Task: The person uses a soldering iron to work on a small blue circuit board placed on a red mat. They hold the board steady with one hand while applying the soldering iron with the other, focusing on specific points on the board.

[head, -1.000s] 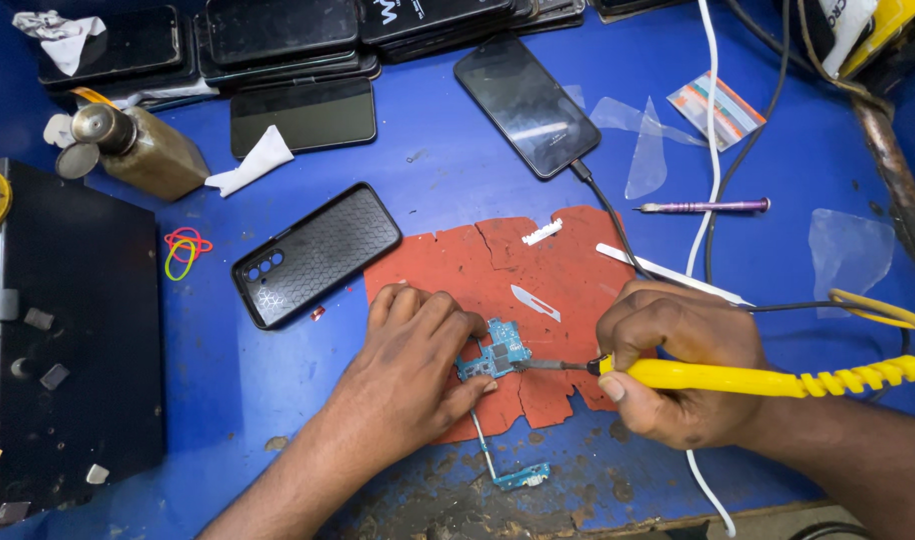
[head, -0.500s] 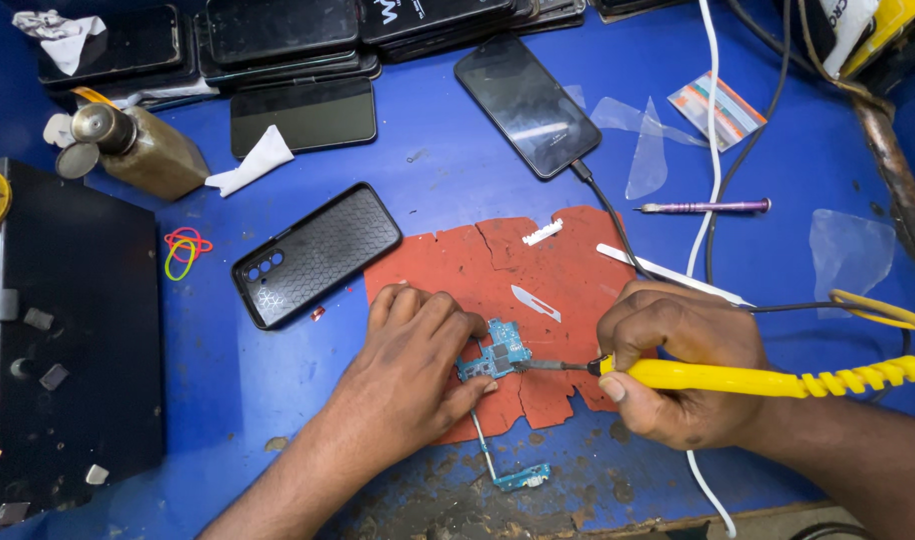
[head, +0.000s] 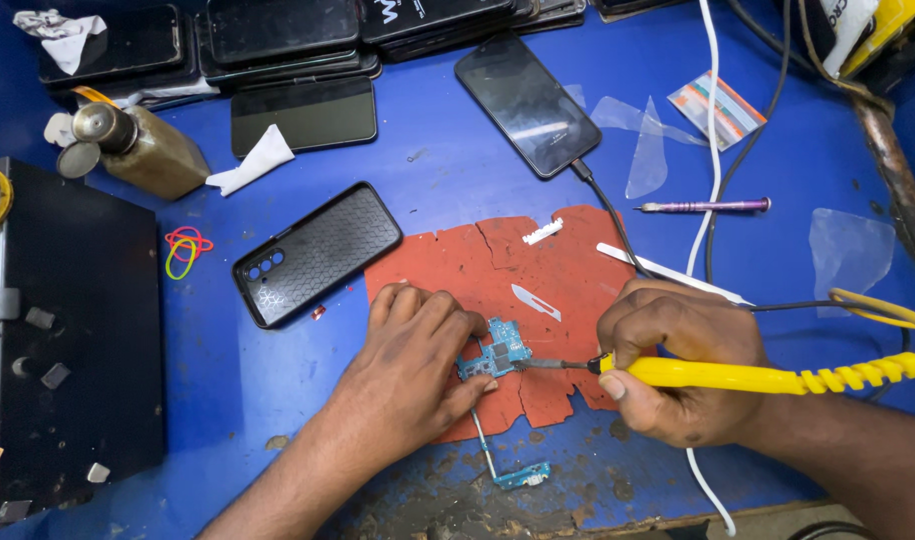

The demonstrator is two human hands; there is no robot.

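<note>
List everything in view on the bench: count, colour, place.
circuit board: 1, blue, on the red mat under the left fingers
soldering iron: 1, yellow handle, tip on the board
red mat: 1, red, torn, bench centre
phone case: 1, black, left of the mat
phone: 1, black, cable plugged in, top centre
blade: 1, silver, on the mat
screwdriver: 1, purple, right of the mat
bottle: 1, brownish, upper left
rubber bands: a few, red, yellow and blue, left
flex part: 1, blue, near edge
left hand: steadies the board
right hand: grips the iron
</note>
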